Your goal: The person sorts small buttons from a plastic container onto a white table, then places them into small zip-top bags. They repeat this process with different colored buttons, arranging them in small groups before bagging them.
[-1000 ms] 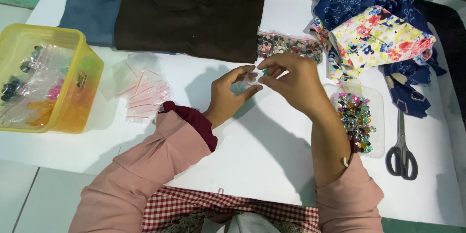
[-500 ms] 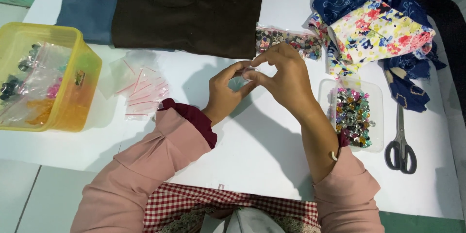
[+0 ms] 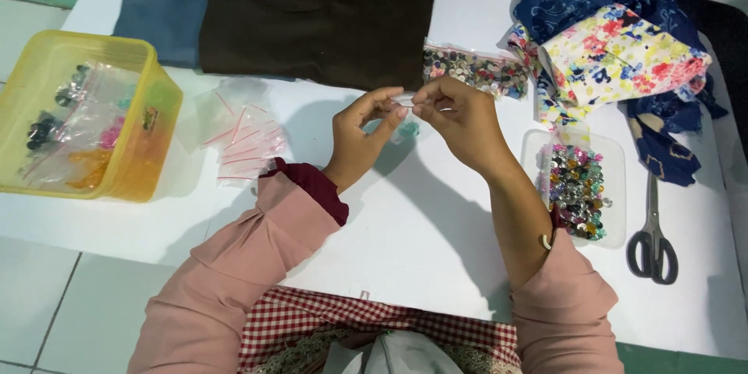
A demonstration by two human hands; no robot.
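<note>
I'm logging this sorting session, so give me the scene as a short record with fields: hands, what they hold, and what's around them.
left hand: pinches one edge of a small clear bag
right hand: pinches the other edge, above the white table
left side: yellow tub of bagged items, loose empty zip bags
right side: clear tray of colourful buttons, scissors, floral fabrics
far edge: brown garment, bag of buttons

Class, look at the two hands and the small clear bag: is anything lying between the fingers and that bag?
Nothing visible: both the left hand and right hand already pinch the small clear bag directly, above the white table.
</note>
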